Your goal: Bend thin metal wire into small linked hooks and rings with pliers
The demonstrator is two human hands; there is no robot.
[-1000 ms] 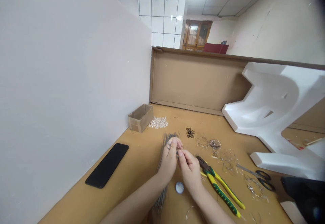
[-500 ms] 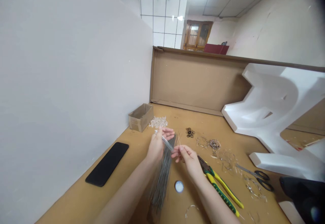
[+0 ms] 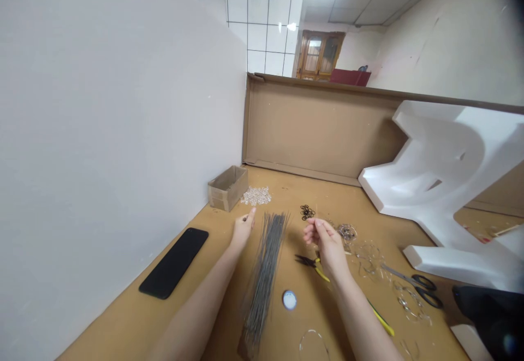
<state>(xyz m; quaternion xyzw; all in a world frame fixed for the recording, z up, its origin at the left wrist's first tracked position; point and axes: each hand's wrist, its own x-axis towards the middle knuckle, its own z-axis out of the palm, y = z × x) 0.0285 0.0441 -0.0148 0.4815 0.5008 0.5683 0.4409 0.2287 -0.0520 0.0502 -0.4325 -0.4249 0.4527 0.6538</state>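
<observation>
Head view: a bundle of thin grey wires (image 3: 267, 276) lies lengthwise on the desk (image 3: 323, 194), between the two forearms, its strands slightly fanned at the far end. Neither hand touches it. On its right, the right hand (image 3: 323, 235) is raised, thumb and forefinger pinched together on a thin strand (image 3: 316, 209), faint against the desk, with the other fingers loosely curled. On its left, the left hand (image 3: 244, 227) reaches forward near a pile of small clear pieces (image 3: 256, 195); its fingers are mostly hidden, so I cannot tell whether they hold anything.

Just right of the bundle lies a round white cap (image 3: 289, 300) with a blue rim, and beyond it small pliers (image 3: 313, 262), partly behind the right hand. Black rings (image 3: 307, 212) lie near that hand's fingertips. Further right are tangled wire loops (image 3: 347, 232) and scissors (image 3: 423, 282). A small cardboard box (image 3: 223, 197) stands beside the clear pieces, and a flat black slab (image 3: 174, 262) lies left of the left forearm. White foam (image 3: 442, 148) leans at the far right.
</observation>
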